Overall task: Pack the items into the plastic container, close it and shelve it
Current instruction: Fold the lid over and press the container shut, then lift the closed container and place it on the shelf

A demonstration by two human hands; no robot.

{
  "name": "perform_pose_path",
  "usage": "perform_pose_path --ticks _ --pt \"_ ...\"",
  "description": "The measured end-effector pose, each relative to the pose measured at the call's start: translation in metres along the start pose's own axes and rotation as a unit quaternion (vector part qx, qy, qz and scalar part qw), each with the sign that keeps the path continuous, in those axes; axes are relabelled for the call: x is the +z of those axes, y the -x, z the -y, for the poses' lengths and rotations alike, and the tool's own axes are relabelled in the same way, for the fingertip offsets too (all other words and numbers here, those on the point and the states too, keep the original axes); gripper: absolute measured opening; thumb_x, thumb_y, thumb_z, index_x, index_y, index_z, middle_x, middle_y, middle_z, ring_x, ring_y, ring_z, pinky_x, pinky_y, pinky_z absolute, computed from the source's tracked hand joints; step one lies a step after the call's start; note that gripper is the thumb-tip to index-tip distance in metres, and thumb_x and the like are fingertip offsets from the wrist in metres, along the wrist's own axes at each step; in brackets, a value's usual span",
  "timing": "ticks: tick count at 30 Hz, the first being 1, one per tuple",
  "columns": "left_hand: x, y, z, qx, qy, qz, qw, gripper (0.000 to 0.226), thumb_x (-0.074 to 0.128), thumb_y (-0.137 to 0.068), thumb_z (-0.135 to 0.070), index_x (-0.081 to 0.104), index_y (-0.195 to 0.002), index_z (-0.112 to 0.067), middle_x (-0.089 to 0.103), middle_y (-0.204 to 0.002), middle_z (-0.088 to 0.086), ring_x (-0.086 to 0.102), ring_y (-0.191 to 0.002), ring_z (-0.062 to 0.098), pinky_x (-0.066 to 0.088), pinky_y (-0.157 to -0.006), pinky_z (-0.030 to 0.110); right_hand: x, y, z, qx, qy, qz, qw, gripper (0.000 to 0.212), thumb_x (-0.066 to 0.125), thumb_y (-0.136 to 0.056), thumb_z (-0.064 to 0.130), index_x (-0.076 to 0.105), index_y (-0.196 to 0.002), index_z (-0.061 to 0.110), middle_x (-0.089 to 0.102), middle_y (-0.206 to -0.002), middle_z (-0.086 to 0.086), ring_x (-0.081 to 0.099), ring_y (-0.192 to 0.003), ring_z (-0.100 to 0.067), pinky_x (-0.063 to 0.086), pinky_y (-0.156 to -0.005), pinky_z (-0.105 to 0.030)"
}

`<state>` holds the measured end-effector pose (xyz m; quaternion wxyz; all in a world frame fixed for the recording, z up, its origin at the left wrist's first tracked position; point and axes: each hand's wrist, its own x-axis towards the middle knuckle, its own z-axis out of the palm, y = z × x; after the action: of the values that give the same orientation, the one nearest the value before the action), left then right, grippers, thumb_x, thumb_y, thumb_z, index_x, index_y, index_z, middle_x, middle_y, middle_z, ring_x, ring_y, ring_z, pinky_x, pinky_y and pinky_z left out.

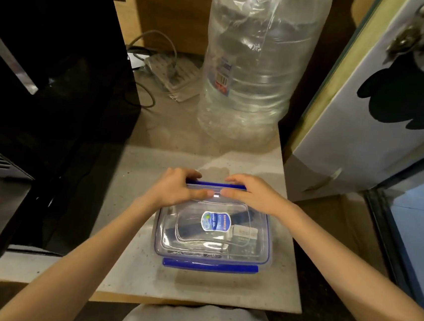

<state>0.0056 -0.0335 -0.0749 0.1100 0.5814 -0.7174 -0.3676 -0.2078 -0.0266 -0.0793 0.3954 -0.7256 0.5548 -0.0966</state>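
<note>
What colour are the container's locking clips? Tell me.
Blue, both clips; clearest in the head view.

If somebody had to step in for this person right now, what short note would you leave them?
Left hand and right hand: both pressing on the far edge of the clear lid, at the far blue clip.
Plastic container: on the pale table, items inside, lid on.
Near blue clip: cannot tell if latched.
Left: secure the clips, shelve it.

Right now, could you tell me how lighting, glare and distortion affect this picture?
Head view: dim, warm light; glare on the clear lid near the hands; black appliance lost in shadow; wide-angle bending at edges; big bottle slightly blurred.
</note>
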Motion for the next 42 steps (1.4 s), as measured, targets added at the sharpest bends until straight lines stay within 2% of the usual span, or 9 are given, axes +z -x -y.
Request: perform_pose_path --ticks 6,15,18,21,24,28,33,38,42 --pt "0.001 0.006 0.002 0.041 0.035 -0.049 0.997 0.038 0.076 -0.073 -0.035 0.072 -0.104 -0.015 0.05 -0.076 -0.014 0.05 -0.066 0.001 0.035 -0.061 0.005 0.009 0.01 0.004 -0.058 0.017 -0.08 0.995 0.033 0.055 -0.09 0.041 0.062 -0.117 0.024 0.066 -0.1 0.004 0.06 -0.089 -0.013 0.05 -0.08 -0.036" --pt "0.001 0.008 -0.001 0.078 0.001 -0.077 0.994 0.029 0.074 -0.076 -0.032 0.074 -0.101 -0.017 0.041 -0.068 -0.01 0.044 -0.062 0.002 0.036 -0.061 0.005 0.012 0.015 0.01 -0.094 0.075 -0.127 0.985 0.03 0.054 -0.091 0.036 0.066 -0.112 0.018 0.072 -0.094 -0.003 0.063 -0.084 -0.019 0.051 -0.075 -0.036" --pt "0.003 0.01 -0.003 0.088 -0.032 -0.087 0.992 0.037 0.07 -0.078 -0.04 0.072 -0.105 -0.015 0.053 -0.078 -0.004 0.051 -0.071 0.008 0.041 -0.07 0.013 0.011 0.014 0.012 -0.092 0.101 -0.13 0.982 0.032 0.052 -0.092 0.039 0.066 -0.112 0.018 0.073 -0.092 -0.004 0.064 -0.082 -0.02 0.051 -0.075 -0.039" --pt "0.004 0.011 -0.005 0.088 -0.111 -0.107 0.984 0.075 0.041 -0.068 -0.069 0.063 -0.119 -0.02 0.064 -0.108 0.004 0.055 -0.106 0.022 0.042 -0.094 0.036 0.011 0.015 0.012 -0.069 0.137 -0.167 0.974 0.034 0.049 -0.093 0.041 0.064 -0.113 0.018 0.072 -0.096 -0.004 0.064 -0.085 -0.021 0.05 -0.074 -0.034" --pt "0.003 0.014 0.0 0.061 -0.127 -0.116 0.983 0.089 0.031 -0.063 -0.074 0.043 -0.137 -0.026 0.043 -0.143 0.008 0.036 -0.133 0.026 0.03 -0.11 0.042 0.01 0.021 0.007 -0.032 0.157 -0.232 0.959 0.033 0.048 -0.094 0.038 0.059 -0.114 0.015 0.071 -0.102 -0.005 0.065 -0.087 -0.027 0.045 -0.069 -0.031" --pt "-0.002 0.023 0.014 0.013 -0.033 -0.159 0.987 0.073 0.028 -0.079 -0.057 0.032 -0.143 -0.021 0.025 -0.153 0.016 0.023 -0.142 0.03 0.019 -0.117 0.041 0.013 0.032 0.006 0.038 0.168 -0.278 0.945 0.032 0.045 -0.096 0.034 0.054 -0.117 0.012 0.071 -0.097 -0.015 0.064 -0.087 -0.037 0.049 -0.07 -0.039" --pt "0.003 0.041 0.028 0.012 0.025 -0.106 0.994 0.063 0.05 -0.088 -0.005 0.025 -0.145 -0.016 0.039 -0.148 0.009 0.045 -0.13 0.029 0.034 -0.108 0.032 0.023 0.034 0.002 0.11 -0.005 -0.279 0.954 0.024 0.04 -0.099 0.026 0.049 -0.112 0.007 0.065 -0.1 -0.012 0.062 -0.081 -0.024 0.052 -0.065 -0.033" --pt "0.007 0.053 0.03 0.106 0.12 0.083 0.984 0.12 0.079 -0.065 0.005 -0.008 -0.142 -0.025 0.018 -0.13 -0.037 0.035 -0.11 -0.034 0.036 -0.086 -0.006 0.027 0.037 -0.008 0.151 -0.224 -0.232 0.934 0.027 0.043 -0.099 0.019 0.051 -0.122 0.008 0.061 -0.115 -0.009 0.059 -0.089 -0.014 0.051 -0.067 -0.02" --pt "0.011 0.052 0.026 0.097 0.128 0.065 0.985 0.131 0.086 -0.059 -0.006 -0.013 -0.139 -0.035 0.025 -0.126 -0.039 0.045 -0.109 -0.023 0.039 -0.082 -0.007 0.027 0.041 -0.009 0.149 -0.248 -0.22 0.931 0.027 0.046 -0.097 0.021 0.052 -0.122 0.011 0.06 -0.12 -0.007 0.059 -0.1 -0.016 0.052 -0.087 -0.034"
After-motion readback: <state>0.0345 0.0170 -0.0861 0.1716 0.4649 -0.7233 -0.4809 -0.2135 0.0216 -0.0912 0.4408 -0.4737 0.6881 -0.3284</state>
